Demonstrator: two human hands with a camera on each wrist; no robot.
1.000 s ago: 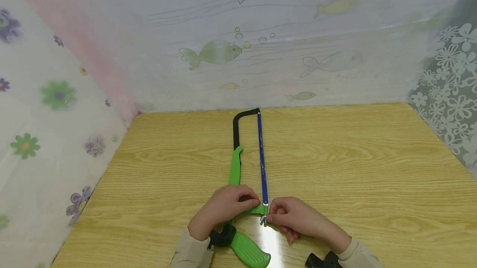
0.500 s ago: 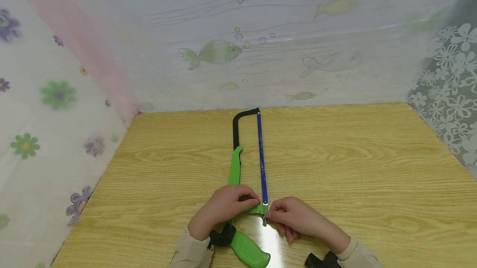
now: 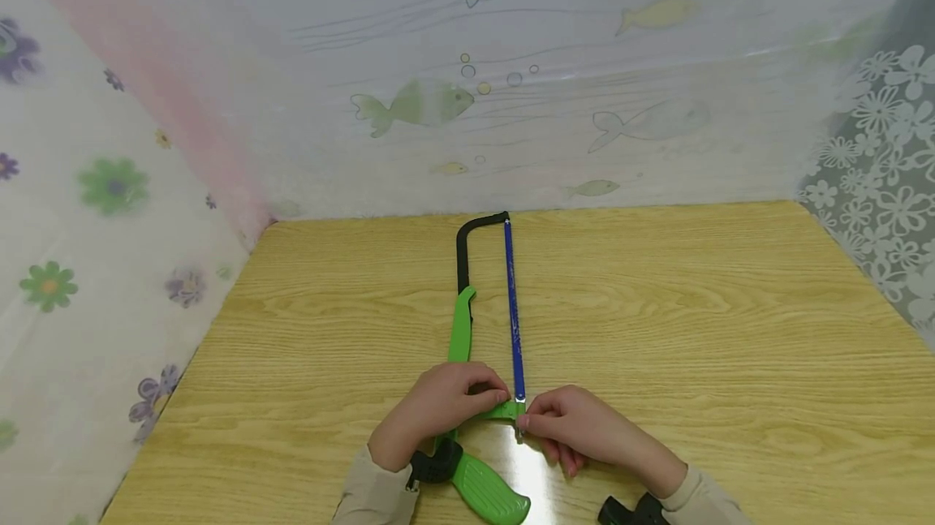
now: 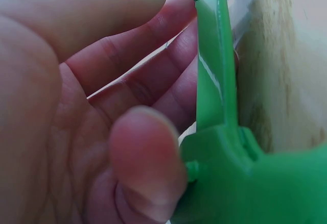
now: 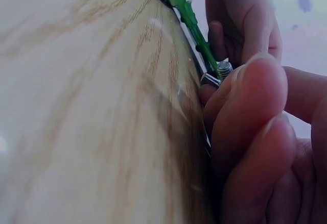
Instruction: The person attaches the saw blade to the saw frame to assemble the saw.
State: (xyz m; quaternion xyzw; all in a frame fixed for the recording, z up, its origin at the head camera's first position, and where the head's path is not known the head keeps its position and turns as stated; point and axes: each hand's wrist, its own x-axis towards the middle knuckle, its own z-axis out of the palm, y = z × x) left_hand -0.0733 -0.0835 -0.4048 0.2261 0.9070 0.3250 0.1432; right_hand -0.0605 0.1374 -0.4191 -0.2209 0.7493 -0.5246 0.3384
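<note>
A green and black hacksaw (image 3: 460, 330) lies flat on the table, its blue blade (image 3: 514, 306) running along the right side and its green handle (image 3: 488, 491) toward me. My left hand (image 3: 441, 403) holds the saw's green lower arm (image 4: 214, 66), with fingers around it in the left wrist view. At the blade's near end, my right hand (image 3: 580, 428) pinches a metal wing nut (image 5: 209, 80) between thumb and finger. Beside it shows the threaded bolt end (image 5: 224, 69). Fingertips partly hide the nut in the head view.
The wood-grain table (image 3: 694, 306) extends to both sides of the saw. A fish-patterned curtain (image 3: 526, 127) stands along its back edge, and a flowered sheet (image 3: 117, 265) hangs at the left. Black straps with cameras (image 3: 438, 460) sit at the wrists.
The wing nut has turned under my right fingers, from wings spread in view to seen nearly edge-on. Right fingertips shifted slightly; the left hand and saw stay put.
</note>
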